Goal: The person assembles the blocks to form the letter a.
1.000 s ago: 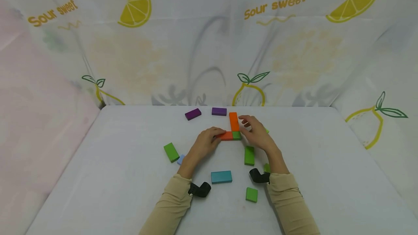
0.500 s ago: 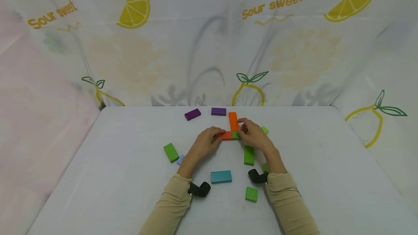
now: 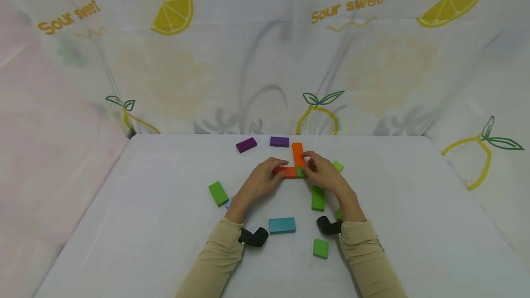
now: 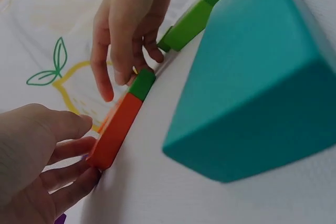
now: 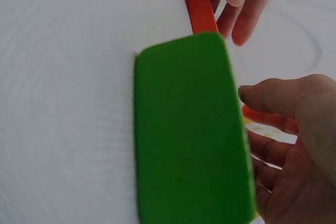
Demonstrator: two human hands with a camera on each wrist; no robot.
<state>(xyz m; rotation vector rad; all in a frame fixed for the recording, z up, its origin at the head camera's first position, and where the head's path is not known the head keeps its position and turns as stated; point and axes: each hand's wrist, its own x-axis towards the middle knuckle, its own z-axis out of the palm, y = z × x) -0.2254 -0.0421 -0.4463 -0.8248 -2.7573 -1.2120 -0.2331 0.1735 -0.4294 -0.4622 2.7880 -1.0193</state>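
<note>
Lying end to end on the white table are a red-orange block (image 3: 290, 173) and a small green block (image 3: 300, 173). An orange block (image 3: 298, 154) stretches away from the green one, making a corner. My left hand (image 3: 262, 179) is at the red-orange block's left end; its fingertips touch that end in the left wrist view, while the thumb is lifted off. My right hand (image 3: 325, 172) hangs loosely bent at the corner, fingertips beside the orange and small green blocks, thumb apart from the fingers. A large green block (image 5: 189, 129) fills the right wrist view's foreground.
Two purple blocks (image 3: 279, 142) lie near the back edge. A teal block (image 3: 282, 225) and a green square block (image 3: 320, 248) lie between the forearms. Left of them is a green block (image 3: 218, 193), with a light blue block (image 3: 229, 202) partly hidden by the left arm.
My right hand has moved left and slightly down to the small green and orange blocks. The left fingers have lifted slightly from the red-orange block's top. The blocks hold their arrangement.
</note>
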